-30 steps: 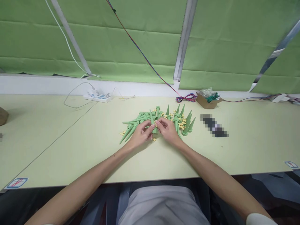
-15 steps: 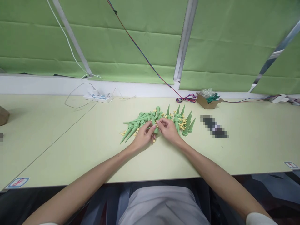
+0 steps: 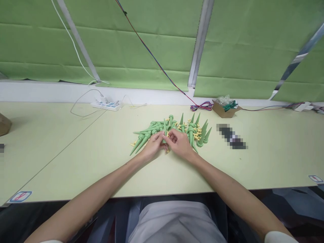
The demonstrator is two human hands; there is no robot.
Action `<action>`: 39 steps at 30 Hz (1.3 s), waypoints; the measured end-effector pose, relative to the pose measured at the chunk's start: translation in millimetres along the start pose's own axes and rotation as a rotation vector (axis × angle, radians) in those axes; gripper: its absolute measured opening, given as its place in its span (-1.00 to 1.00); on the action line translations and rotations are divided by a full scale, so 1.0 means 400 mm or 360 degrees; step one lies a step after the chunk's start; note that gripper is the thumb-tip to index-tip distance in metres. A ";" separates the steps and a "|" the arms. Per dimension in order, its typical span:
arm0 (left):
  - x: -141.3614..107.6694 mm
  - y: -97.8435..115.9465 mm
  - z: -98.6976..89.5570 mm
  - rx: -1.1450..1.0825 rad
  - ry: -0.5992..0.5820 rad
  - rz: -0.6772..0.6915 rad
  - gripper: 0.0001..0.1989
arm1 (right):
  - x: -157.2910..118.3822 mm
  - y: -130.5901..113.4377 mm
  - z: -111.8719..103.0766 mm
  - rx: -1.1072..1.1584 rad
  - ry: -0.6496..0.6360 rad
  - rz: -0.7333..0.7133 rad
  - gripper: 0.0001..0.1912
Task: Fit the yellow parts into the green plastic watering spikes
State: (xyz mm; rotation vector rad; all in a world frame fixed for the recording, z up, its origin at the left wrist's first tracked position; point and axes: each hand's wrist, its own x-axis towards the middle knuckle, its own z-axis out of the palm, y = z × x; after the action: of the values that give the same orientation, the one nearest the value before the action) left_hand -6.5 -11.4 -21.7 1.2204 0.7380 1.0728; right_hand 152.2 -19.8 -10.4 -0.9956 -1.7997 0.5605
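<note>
My left hand (image 3: 154, 145) is closed around a green plastic watering spike (image 3: 165, 127), its pointed end turned up and away from me. Close against it, my right hand (image 3: 180, 144) pinches at the spike's near end, where a small yellow valve (image 3: 168, 134) shows beside the fingertips. The fingers hide most of where the two parts meet. Another bit of yellow peeks out below the left fingers. Around both hands lie several more green spikes (image 3: 143, 140), many with yellow valves (image 3: 197, 135) on or among them.
At the back stand a small cardboard box (image 3: 222, 110) holding plastic bags, a bundle of red and blue cable (image 3: 201, 106) and a white power strip (image 3: 106, 105). A blurred dark object (image 3: 231, 136) lies right of the spikes on the pale table (image 3: 101, 162).
My right hand has shifted slightly left and rolled over, its thumb now nearer my left fingertips. The held spike stays in my left hand, tip still upward.
</note>
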 end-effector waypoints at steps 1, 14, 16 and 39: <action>0.000 -0.002 -0.001 -0.0016 -0.0013 -0.0016 -0.60 | -0.002 0.001 0.004 -0.0022 0.0011 -0.0024 -0.67; -0.012 0.010 0.004 -0.0091 -0.0069 -0.0087 -0.56 | -0.017 0.006 0.021 -0.0135 -0.0024 -0.0208 -0.73; -0.012 0.008 0.002 -0.0094 -0.0085 -0.0106 -0.55 | -0.017 0.009 0.021 -0.0167 -0.0044 -0.0203 -0.72; -0.014 0.083 -0.011 0.0790 0.0164 0.0160 -0.59 | 0.007 -0.008 -0.021 -0.0053 -0.0045 -0.0046 -0.66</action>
State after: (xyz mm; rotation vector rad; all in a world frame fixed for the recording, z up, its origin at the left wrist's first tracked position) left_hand -20.5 -15.2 8.9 1.6445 1.0739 1.0740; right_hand 158.1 -19.9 -2.9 -0.9870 -1.8511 0.5307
